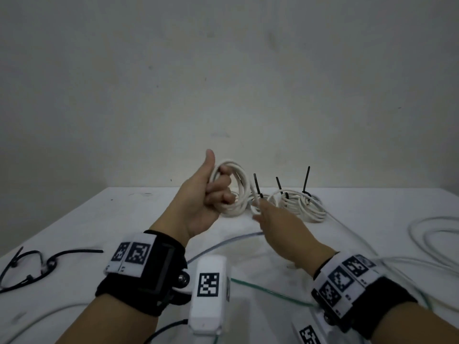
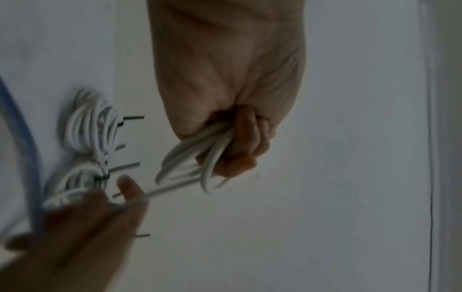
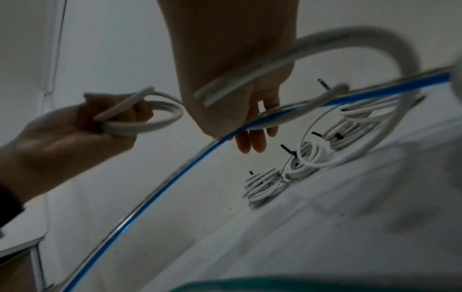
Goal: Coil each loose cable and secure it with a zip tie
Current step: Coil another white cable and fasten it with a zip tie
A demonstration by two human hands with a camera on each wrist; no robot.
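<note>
**Item in hand: white cable, part-coiled, not yet tied**

The left hand (image 1: pixel 206 194) is gripping a white coil (image 1: pixel 236 187) just left of centre in the head view, fingers curling through the loops and thumb standing up, presumably so the turns are not springing apart. The right hand (image 1: pixel 280 224), at centre, is reaching toward the coil's free tail (image 2: pixel 175 187); its fingers (image 3: pixel 252 138) are lying fairly straight in the right wrist view, and whether they are pinching the tail I cannot tell, as blur is hiding the contact. Behind it, three tied coils (image 1: pixel 298 202) are lying on the white table (image 1: pixel 99 219) with black tie ends standing up. Spare black zip ties (image 1: pixel 37 264) are waiting at lower left, within the left hand's reach. Loose white cable (image 1: pixel 434 234) is trailing at the right edge, and a blue cable (image 3: pixel 175 173) is crossing the right wrist view
</note>
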